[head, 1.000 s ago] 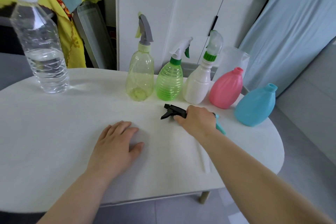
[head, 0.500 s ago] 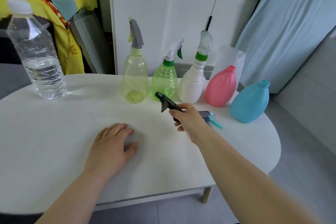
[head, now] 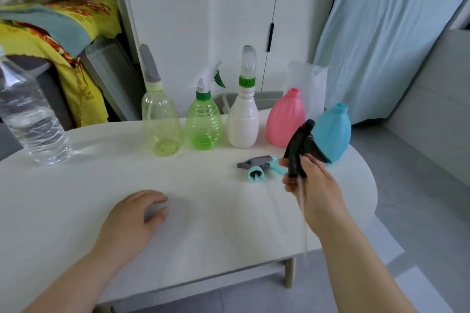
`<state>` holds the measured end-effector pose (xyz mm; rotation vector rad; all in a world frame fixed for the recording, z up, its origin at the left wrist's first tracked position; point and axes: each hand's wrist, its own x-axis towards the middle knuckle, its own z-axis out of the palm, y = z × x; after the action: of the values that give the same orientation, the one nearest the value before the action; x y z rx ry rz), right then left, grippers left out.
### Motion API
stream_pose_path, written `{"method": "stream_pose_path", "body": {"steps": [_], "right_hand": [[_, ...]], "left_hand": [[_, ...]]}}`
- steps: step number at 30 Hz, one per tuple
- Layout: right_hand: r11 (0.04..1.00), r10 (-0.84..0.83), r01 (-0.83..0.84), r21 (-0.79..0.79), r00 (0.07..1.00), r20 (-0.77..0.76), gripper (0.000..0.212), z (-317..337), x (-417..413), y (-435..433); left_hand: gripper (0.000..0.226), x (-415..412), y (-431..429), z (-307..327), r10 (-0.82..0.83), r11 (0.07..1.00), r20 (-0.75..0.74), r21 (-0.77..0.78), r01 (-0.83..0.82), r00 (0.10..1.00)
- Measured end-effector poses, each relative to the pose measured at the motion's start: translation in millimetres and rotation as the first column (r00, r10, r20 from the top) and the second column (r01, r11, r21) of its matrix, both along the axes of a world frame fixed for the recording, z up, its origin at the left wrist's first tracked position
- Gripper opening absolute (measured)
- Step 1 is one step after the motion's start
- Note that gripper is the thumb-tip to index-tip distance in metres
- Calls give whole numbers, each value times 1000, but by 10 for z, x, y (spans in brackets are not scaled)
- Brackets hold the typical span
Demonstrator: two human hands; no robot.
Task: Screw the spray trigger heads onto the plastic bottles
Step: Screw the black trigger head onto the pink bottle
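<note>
Black trigger head (head: 301, 145) now lifted off table (head: 76, 198), R hand (head: 312, 185) grip clenched round it; L hand (head: 129, 216) loose.

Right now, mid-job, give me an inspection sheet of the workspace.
Surface: white table, rounded end at right.
Job's things: yellow-green bottle, green bottle and white bottle have heads on; pink bottle and blue bottle open-necked; grey and teal trigger head lying on the table; black trigger head lifted, dip tube hanging.
Clutter: clear water bottle at left, part full.
Hands: right hand grips the black trigger head; left hand rests on the table, holding nothing.
Cables: nothing seen.
Surroundings: white cabinet behind, blue cloth at right, yellow cloth at left.
</note>
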<state>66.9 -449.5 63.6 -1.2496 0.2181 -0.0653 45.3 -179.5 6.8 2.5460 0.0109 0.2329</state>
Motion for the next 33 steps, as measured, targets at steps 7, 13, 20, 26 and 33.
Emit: {"method": "stream_pose_path", "body": {"steps": [7, 13, 20, 26, 33], "right_hand": [[987, -161, 161, 14, 986, 40, 16, -55, -6, -617], [930, -325, 318, -184, 946, -11, 38, -133, 91, -874], [931, -357, 362, 39, 929, -95, 44, -240, 193, -942], [940, -264, 294, 173, 948, -176, 6, -298, 239, -1020], [926, -259, 287, 244, 955, -141, 5, -305, 294, -1034]], "left_hand": [[16, 385, -1066, 542, -197, 954, 182, -192, 231, 963], [39, 1112, -1966, 739, -216, 907, 230, -313, 282, 949], [50, 1593, -2188, 643, -165, 932, 251, -277, 234, 954], [72, 1754, -2256, 578, -97, 953, 132, -274, 130, 986], [90, 1868, -2402, 503, -49, 914, 25, -401, 55, 998]]}}
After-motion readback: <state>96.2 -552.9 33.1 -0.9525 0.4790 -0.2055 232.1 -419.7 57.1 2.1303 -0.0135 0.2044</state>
